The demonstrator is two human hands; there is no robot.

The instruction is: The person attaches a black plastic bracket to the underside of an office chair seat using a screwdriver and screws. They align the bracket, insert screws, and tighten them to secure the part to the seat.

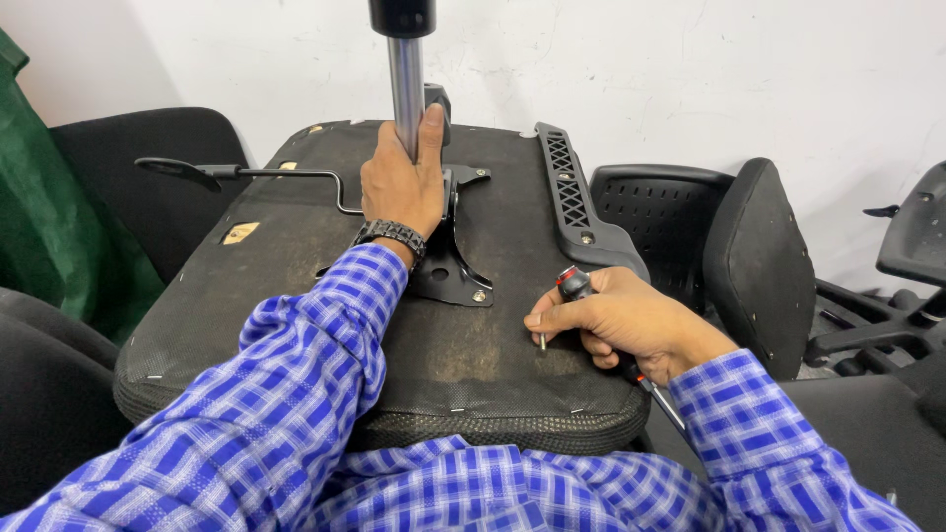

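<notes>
Fingers (548, 317) of the right hand (631, 320) pinch a screw (543, 342).

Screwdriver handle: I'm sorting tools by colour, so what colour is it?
Black with red bands, on the screwdriver in the right hand, head view.

head-worn camera, looking steeply down, close over upturned chair seat (296, 286)

A shiny metal gas cylinder (405, 84) stands upright at the far middle of the upturned black seat (296, 296). A small screw (542, 341) stands on the seat's near right, beside a red-and-black screwdriver (574, 285).
</notes>
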